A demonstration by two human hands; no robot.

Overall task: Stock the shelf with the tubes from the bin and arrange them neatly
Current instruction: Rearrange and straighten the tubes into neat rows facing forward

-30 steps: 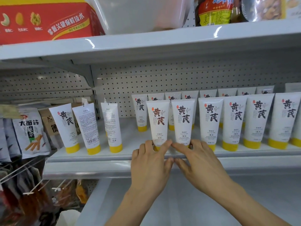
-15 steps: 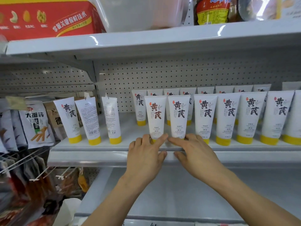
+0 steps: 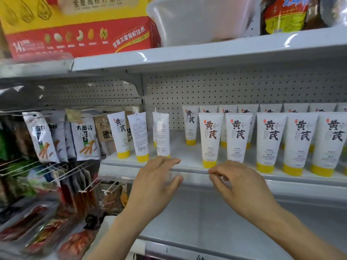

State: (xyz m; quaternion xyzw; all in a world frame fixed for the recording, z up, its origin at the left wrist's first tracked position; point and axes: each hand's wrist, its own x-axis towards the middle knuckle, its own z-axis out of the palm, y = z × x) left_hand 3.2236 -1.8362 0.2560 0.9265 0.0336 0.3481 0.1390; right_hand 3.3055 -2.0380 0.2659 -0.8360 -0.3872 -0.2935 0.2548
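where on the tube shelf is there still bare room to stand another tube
The shelf is bare at the front between the rightmost back-facing tube and the first front-row tube, ahead of the leftmost back-row tube. Rightward it is crowded: tubes stand two rows deep, side by side.

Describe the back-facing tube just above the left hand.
The tube is white, seemingly glossy plastic, crimped flat on top, standing upright on its yellow cap. Its back faces out: fine print, no large characters. It stands on the shelf near the front edge, gaps either side, left of the neat rows. The left hand hides part of the cap; contact unclear.
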